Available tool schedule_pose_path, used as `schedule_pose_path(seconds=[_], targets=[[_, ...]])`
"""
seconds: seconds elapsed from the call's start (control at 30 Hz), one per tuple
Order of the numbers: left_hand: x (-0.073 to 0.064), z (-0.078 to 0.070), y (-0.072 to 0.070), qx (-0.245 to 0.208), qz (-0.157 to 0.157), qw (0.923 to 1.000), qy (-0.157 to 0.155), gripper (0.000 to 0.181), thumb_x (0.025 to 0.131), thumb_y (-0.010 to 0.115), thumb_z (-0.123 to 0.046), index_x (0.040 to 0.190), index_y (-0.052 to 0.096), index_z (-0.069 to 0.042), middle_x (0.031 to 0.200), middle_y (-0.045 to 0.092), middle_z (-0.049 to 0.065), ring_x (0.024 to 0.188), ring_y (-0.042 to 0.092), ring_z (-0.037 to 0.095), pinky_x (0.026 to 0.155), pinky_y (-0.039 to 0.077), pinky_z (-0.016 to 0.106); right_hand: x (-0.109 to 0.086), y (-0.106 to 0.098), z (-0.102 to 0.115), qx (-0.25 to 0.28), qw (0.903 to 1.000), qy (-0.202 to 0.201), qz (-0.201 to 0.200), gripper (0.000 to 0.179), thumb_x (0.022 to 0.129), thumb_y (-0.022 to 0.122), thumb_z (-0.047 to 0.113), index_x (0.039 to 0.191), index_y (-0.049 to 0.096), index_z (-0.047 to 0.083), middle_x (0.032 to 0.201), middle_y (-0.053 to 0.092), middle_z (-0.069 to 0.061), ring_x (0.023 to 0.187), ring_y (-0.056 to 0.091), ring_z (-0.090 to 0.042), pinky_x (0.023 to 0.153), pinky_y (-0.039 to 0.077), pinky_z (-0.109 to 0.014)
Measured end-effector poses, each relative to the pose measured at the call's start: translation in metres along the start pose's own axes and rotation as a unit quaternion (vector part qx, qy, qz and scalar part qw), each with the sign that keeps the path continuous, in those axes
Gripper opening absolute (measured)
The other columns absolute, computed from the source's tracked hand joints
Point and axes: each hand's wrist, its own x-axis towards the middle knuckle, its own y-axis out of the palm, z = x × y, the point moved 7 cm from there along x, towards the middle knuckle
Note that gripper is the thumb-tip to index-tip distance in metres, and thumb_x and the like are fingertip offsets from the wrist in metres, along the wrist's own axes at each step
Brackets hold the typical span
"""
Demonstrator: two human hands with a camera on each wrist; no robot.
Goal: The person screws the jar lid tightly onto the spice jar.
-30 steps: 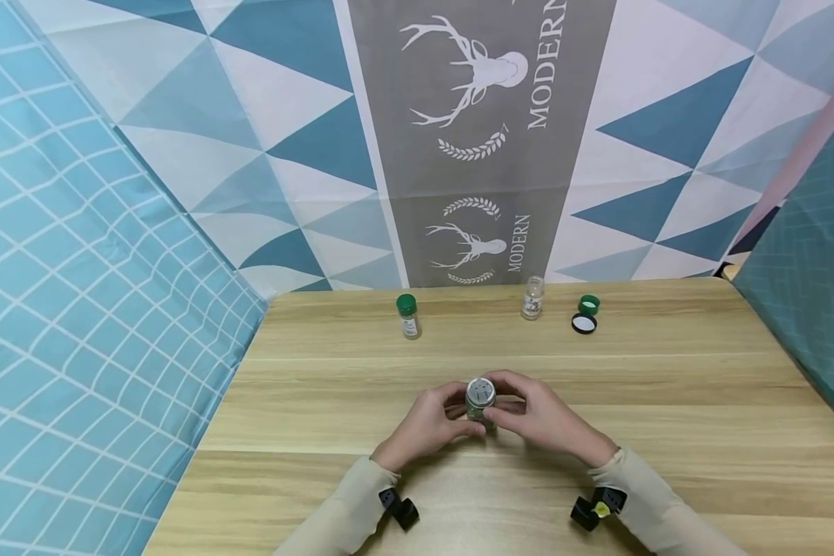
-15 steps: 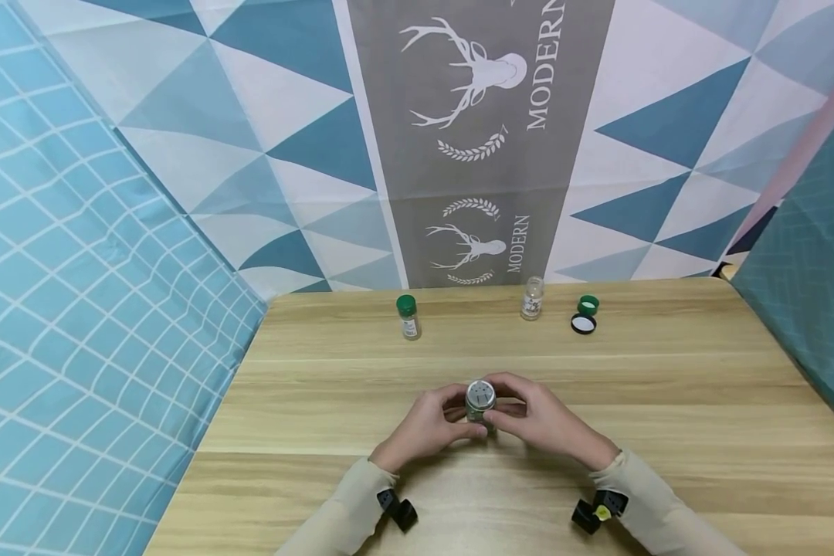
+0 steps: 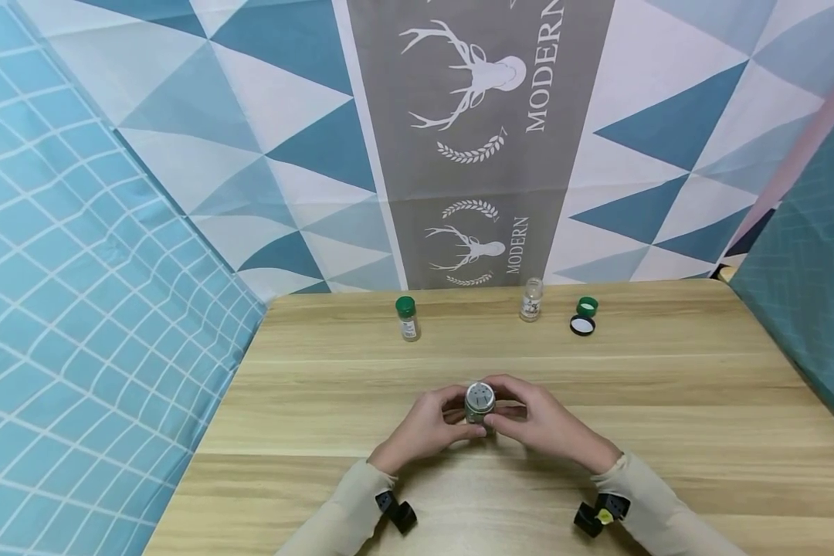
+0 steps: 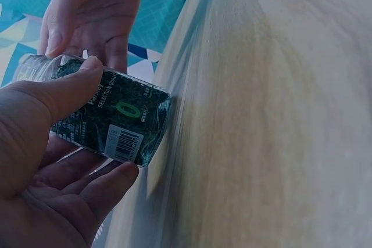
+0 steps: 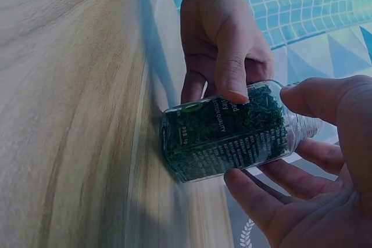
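A wooden surface (image 3: 306, 371) stood among cloths: blue gridded cloth (image 3: 76, 270) at left, a backdrop (image 3: 472, 174) of triangles with a grey band of deer heads behind, and teal cloth (image 3: 813, 278) at right. Leftmost, near the back edge, a green-capped bottle (image 3: 408, 320) stood upright. Closer to the front, the person's left grip (image 3: 425, 425) was partly closed, thumb and fingers curled around the jar (image 3: 480, 399). The jar was upright near the middle, its grey, holed top facing up, dark green flakes inside and "Parsley" on its side; I could not tell whether its base touched the surface. Farther back, a clear bottle (image 3: 531, 301) stood upright. The right grip (image 3: 545, 422), also partly closed, held the jar's other side between thumb and fingers. Rightmost, a black lid (image 3: 582, 325) lay white side up, a green cap (image 3: 587, 306) just behind it.
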Motion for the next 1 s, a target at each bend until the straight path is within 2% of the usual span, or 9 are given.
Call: schedule_pose_path(seconds=[0.3,0.43,0.6,0.7,0.8,0.93,1.0], targets=[[-0.003,0.003,-0.003,-0.003,-0.005,0.9999,-0.011,0.052,0.086,0.086,-0.026,0.132,0.066,-0.012,0.130,0.070,0.002,0.121,0.067,0.014,0.100,0.053,0.018,0.001,0.003,0.002,-0.001,1.0000,-0.004,0.007,0.046,0.097,0.074,0.018,0.140,0.058,0.016,0.138,0.063,-0.006,0.128,0.061,-0.032,0.103,0.056,-0.034],[-0.003,0.003,-0.004,0.002,-0.007,1.0000,-0.006,0.053,0.087,0.085,-0.027,0.133,0.066,-0.011,0.130,0.070,0.004,0.121,0.067,0.016,0.100,0.054,0.019,0.002,0.001,0.005,-0.041,0.9991,-0.010,0.004,0.050,0.097,0.075,0.025,0.142,0.056,0.014,0.141,0.062,-0.006,0.129,0.060,-0.030,0.105,0.056,-0.041],[-0.003,0.002,-0.004,0.002,-0.006,0.9999,-0.008,0.054,0.086,0.086,-0.027,0.133,0.066,-0.011,0.131,0.070,0.005,0.121,0.067,0.016,0.099,0.054,0.019,-0.001,-0.009,0.010,-0.081,0.9966,-0.004,-0.012,0.059,0.096,0.076,0.030,0.146,0.052,0.010,0.147,0.057,-0.013,0.135,0.056,-0.032,0.108,0.052,-0.049],[-0.004,0.003,-0.004,0.006,-0.004,0.9999,-0.014,0.053,0.086,0.086,-0.027,0.132,0.066,-0.011,0.131,0.070,0.005,0.121,0.067,0.016,0.099,0.054,0.019,-0.003,-0.020,0.016,-0.097,0.9950,-0.003,-0.025,0.061,0.096,0.075,0.030,0.148,0.051,0.011,0.150,0.055,-0.013,0.138,0.053,-0.033,0.109,0.051,-0.049],[-0.004,0.004,-0.003,0.008,-0.002,0.9997,-0.023,0.054,0.085,0.086,-0.028,0.133,0.066,-0.011,0.131,0.070,0.004,0.121,0.067,0.015,0.099,0.054,0.019,-0.006,-0.037,0.023,-0.125,0.9907,-0.023,-0.049,0.060,0.096,0.076,0.027,0.148,0.051,0.010,0.150,0.055,-0.011,0.137,0.053,-0.031,0.108,0.051,-0.049],[-0.002,0.004,-0.001,0.006,-0.003,0.9996,-0.027,0.054,0.085,0.087,-0.029,0.132,0.067,-0.011,0.129,0.071,0.003,0.120,0.067,0.014,0.098,0.054,0.018,-0.011,-0.066,0.036,-0.178,0.9780,-0.060,-0.092,0.062,0.092,0.079,0.018,0.147,0.052,0.008,0.147,0.058,-0.011,0.134,0.056,-0.031,0.106,0.052,-0.052],[-0.002,0.003,0.000,0.003,-0.004,0.9997,-0.024,0.054,0.084,0.088,-0.027,0.130,0.068,-0.010,0.127,0.071,0.004,0.119,0.068,0.014,0.097,0.054,0.018,-0.015,-0.082,0.041,-0.206,0.9702,-0.061,-0.112,0.063,0.091,0.080,0.017,0.147,0.052,0.008,0.146,0.059,-0.012,0.130,0.058,-0.034,0.104,0.053,-0.056]])
